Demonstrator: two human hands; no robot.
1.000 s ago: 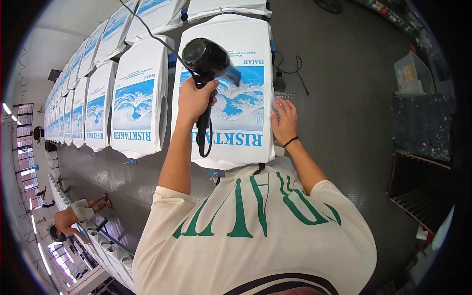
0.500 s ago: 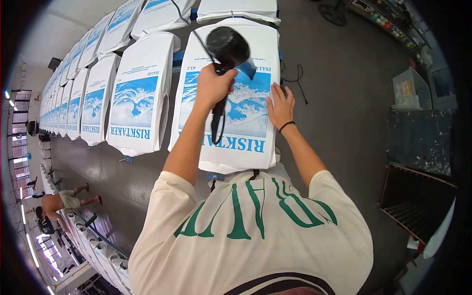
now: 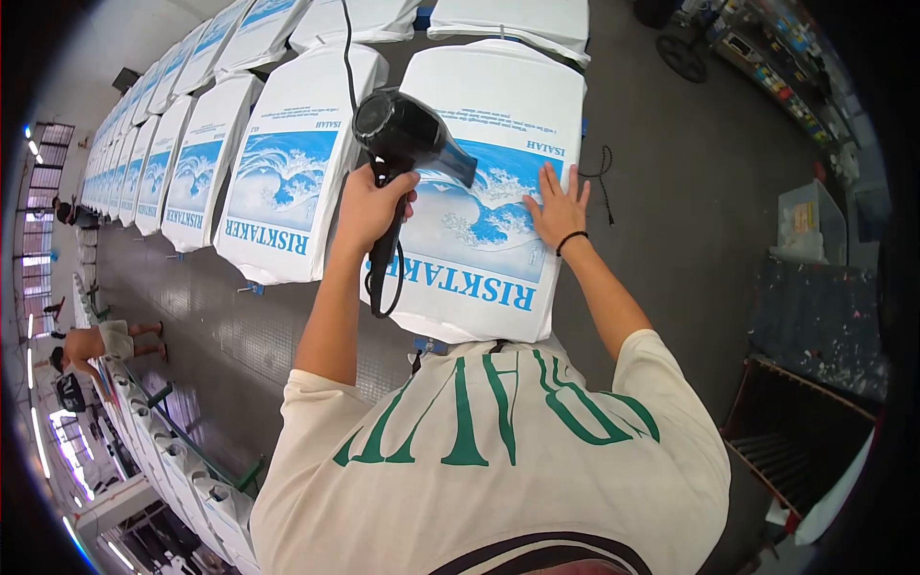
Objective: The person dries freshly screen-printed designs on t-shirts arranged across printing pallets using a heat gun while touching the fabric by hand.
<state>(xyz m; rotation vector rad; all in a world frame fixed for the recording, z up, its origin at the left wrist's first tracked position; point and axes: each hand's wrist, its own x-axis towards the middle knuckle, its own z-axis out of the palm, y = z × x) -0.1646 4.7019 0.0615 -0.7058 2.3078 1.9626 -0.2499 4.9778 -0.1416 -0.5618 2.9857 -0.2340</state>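
Note:
A white shirt (image 3: 489, 86) with a blue wave print lies flat on a board before me, its lettering upside down. My left hand (image 3: 369, 206) is closed round the handle of a black hair dryer (image 3: 407, 129). The dryer is over the shirt's left side, its nozzle pointing right and down across the print; a cord loop hangs below the handle. My right hand (image 3: 559, 209), with a black band at the wrist, rests on the print's right edge, palm down and fingers spread.
Similar printed shirts (image 3: 278, 182) run in rows to the left. A person (image 3: 91, 347) bends over another row at the far left. To the right are a fan (image 3: 680, 57), a clear plastic bin (image 3: 808, 222) and a black cord (image 3: 605, 182) on the floor.
The dryer and my left hand have moved left across the shirt, the nozzle now tilted more sideways. My right hand's fingers have spread wider. The whole view has shifted slightly.

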